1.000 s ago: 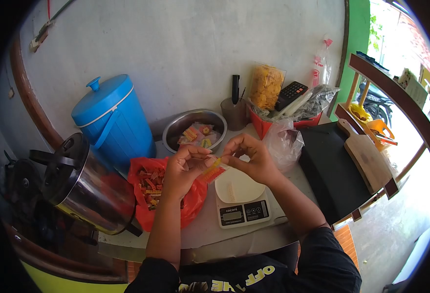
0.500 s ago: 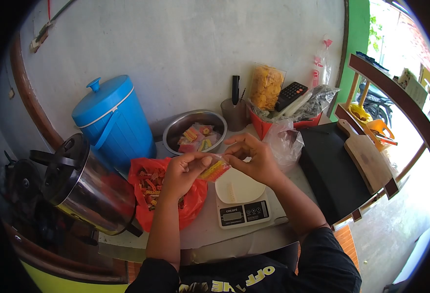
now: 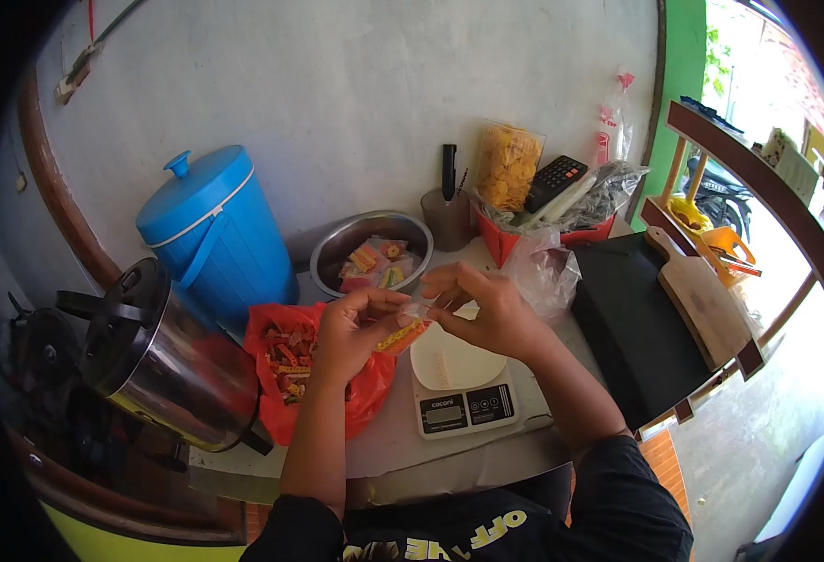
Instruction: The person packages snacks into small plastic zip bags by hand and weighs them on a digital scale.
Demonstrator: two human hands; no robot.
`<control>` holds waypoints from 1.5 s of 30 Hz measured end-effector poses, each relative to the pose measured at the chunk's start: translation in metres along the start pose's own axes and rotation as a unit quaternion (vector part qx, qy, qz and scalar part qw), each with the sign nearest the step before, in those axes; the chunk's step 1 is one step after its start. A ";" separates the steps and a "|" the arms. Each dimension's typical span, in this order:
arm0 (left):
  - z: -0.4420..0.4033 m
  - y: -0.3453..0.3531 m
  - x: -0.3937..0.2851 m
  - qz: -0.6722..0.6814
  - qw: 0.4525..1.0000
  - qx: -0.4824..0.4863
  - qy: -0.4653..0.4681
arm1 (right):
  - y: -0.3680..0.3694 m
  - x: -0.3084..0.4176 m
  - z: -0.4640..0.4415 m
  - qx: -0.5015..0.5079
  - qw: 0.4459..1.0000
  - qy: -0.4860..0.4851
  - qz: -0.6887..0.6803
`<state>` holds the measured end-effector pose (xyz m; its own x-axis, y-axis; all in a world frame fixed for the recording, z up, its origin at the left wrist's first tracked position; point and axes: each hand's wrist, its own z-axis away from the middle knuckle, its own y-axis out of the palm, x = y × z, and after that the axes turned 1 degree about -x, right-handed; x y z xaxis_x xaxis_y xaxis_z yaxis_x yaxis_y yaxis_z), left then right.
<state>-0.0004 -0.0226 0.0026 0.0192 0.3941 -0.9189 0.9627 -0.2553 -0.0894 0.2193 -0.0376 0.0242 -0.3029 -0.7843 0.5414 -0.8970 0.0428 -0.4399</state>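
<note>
Between my two hands hangs a small clear plastic bag (image 3: 403, 336) with orange and yellow pieces inside. My left hand (image 3: 360, 328) pinches its upper left side, while my right hand (image 3: 482, 304) pinches the top edge at the right. Below my right hand stands a white kitchen scale (image 3: 463, 405), its round plate partly hidden by that hand. A red plastic bag (image 3: 370, 389) full of small orange-red pieces sits open beside my left forearm. Behind my hands, a steel bowl (image 3: 330, 245) holds several small filled bags.
A blue drink cooler (image 3: 211, 234) and a steel pot with black lid (image 3: 178, 365) stand at the left. Along the back are a grey cup (image 3: 447, 225) and a red container (image 3: 498, 242) with a calculator (image 3: 556, 183). A wooden board (image 3: 707, 309) lies on a black box (image 3: 618, 318) at right.
My right hand has shifted slightly left and its fingers have closed in toward my left hand at the bag's top. The small bag has tilted and dropped a little.
</note>
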 end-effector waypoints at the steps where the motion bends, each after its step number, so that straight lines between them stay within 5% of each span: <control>1: 0.000 0.000 0.001 -0.008 1.000 0.000 -0.001 | 0.000 0.001 0.000 0.002 1.000 -0.005 0.015; 7: 0.000 0.000 0.004 0.001 1.000 0.011 0.007 | 0.003 -0.003 0.002 -0.015 0.995 -0.053 0.078; 19: 0.001 0.000 0.000 0.057 0.998 0.019 -0.032 | 0.002 -0.008 0.000 -0.009 1.000 -0.007 0.012; 28: 0.000 -0.003 0.004 0.026 0.999 0.014 -0.013 | -0.002 -0.001 0.001 0.092 0.988 0.080 -0.090; 40: 0.000 -0.004 0.001 0.019 0.999 0.018 -0.019 | 0.003 -0.006 0.002 0.094 0.987 0.074 -0.112; 43: 0.000 -0.006 0.005 0.016 1.000 0.021 -0.010 | 0.005 -0.008 0.002 0.080 0.989 0.057 -0.107; 45: 0.000 -0.004 -0.001 0.019 1.000 0.014 -0.020 | 0.007 -0.003 0.000 0.001 0.999 -0.035 0.023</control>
<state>-0.0045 -0.0221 0.0033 0.0436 0.3491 -0.9361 0.9538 -0.2933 -0.0650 0.2141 -0.0351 0.0198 -0.3204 -0.8226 0.4699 -0.8820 0.0781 -0.4647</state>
